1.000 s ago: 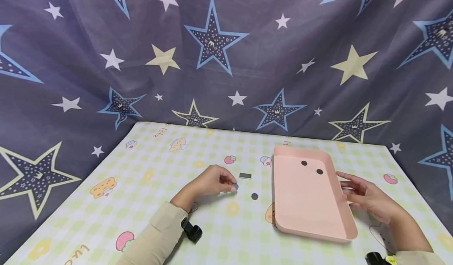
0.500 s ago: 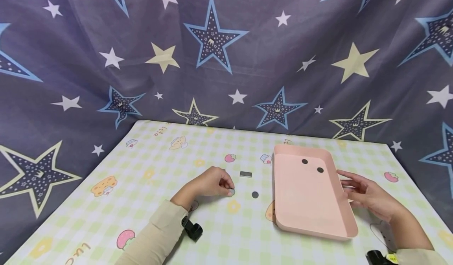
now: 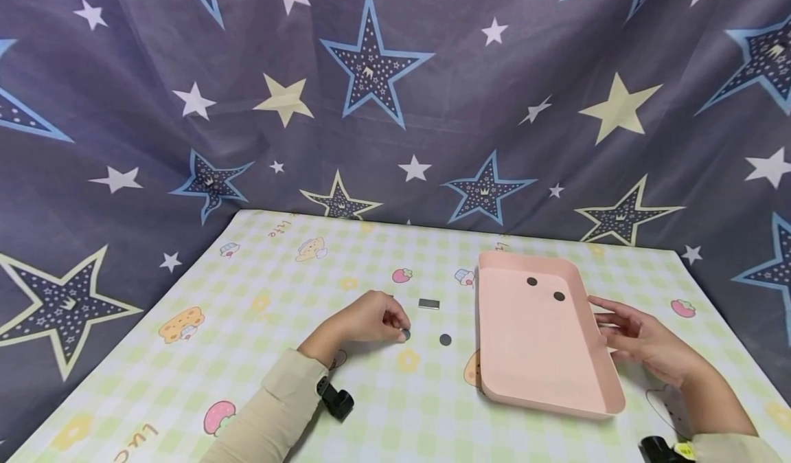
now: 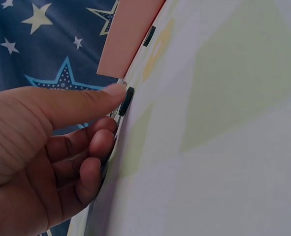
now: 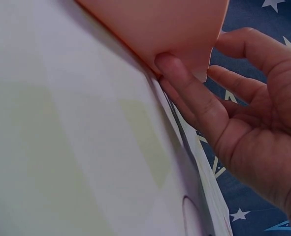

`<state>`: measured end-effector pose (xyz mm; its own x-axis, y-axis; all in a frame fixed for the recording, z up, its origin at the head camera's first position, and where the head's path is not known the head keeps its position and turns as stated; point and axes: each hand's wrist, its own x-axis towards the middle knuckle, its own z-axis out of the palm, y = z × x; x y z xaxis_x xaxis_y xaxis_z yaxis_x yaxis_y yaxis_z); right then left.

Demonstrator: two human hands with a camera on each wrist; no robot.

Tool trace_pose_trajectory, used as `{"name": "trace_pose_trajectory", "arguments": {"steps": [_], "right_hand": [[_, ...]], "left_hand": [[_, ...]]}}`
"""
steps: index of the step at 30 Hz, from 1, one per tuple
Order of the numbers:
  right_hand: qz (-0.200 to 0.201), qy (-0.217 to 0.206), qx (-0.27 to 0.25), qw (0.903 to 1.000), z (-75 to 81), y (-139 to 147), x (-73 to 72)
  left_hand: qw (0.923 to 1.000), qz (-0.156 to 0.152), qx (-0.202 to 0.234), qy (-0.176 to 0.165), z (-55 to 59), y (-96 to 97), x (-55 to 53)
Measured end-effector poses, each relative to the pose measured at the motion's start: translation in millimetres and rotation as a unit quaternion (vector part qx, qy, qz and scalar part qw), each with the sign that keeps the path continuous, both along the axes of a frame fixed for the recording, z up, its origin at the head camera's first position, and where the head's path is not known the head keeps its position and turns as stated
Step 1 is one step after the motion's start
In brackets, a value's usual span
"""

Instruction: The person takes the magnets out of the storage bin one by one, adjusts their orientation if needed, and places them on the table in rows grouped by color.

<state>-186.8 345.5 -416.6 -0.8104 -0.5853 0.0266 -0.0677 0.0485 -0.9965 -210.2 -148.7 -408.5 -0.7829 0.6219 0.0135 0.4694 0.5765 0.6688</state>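
Observation:
My left hand (image 3: 371,317) is low over the cloth, its thumb and curled fingers pinching a small dark round disc (image 3: 406,335) at the edge. Seen from the left wrist, the thumb tip meets the thin dark disc (image 4: 126,102) close to the table surface. Another dark disc (image 3: 445,340) lies flat to the right, and a small silver-edged rectangular block (image 3: 429,304) lies behind it. The shallow pink tray (image 3: 537,360) stands on the right with two dark discs inside. Fairly straight fingers of my right hand (image 3: 649,346) touch its right outer wall, as the right wrist view also shows.
A pale green checked cloth (image 3: 278,380) with printed pictures covers the table. Behind the table's back edge hangs a dark curtain (image 3: 432,106) printed with stars. Black cameras are strapped to both wrists.
My left hand has drawn the pinched disc slightly toward me and to the left, then stayed nearly still. The right hand keeps its place against the tray.

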Motion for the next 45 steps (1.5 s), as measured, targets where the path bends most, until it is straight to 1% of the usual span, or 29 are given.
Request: {"name": "trace_pose_trajectory", "arguments": {"steps": [8,12,15,22,27,30,35,41,45], "right_hand": [[0.003,0.000,-0.002,1.0000,-0.4,1,-0.1],[0.004,0.001,-0.003,1.0000,0.0,0,-0.1],[0.004,0.001,-0.002,1.0000,0.0,0,-0.1],[0.003,0.000,0.000,1.0000,-0.1,0,0.6],[-0.001,-0.003,0.002,1.0000,0.8,-1,0.8],[-0.004,-0.003,0.003,1.0000,1.4,-1,0.8],[-0.005,-0.004,0.003,1.0000,2.1,-1,0.4],[-0.012,-0.004,0.012,0.9998,3.0,-1,-0.6],[-0.017,-0.007,0.017,0.9997,2.6,-1,0.1]], "left_hand": [[0.9991,0.017,0.039,-0.007,0.9,1.7,-0.4],[0.9983,0.033,0.048,-0.001,2.6,1.8,0.3],[0.9972,0.040,0.063,0.001,4.4,2.5,0.8],[0.9913,0.061,0.116,-0.001,8.3,7.0,3.1],[0.9873,0.076,0.139,0.017,9.4,12.5,4.6],[0.9852,0.077,0.151,0.025,10.1,16.5,6.0],[0.9830,0.073,0.167,0.021,14.0,25.4,8.6],[0.9835,0.064,0.168,0.019,21.1,35.9,11.1],[0.9831,0.054,0.173,0.023,24.4,43.0,10.5]]}}
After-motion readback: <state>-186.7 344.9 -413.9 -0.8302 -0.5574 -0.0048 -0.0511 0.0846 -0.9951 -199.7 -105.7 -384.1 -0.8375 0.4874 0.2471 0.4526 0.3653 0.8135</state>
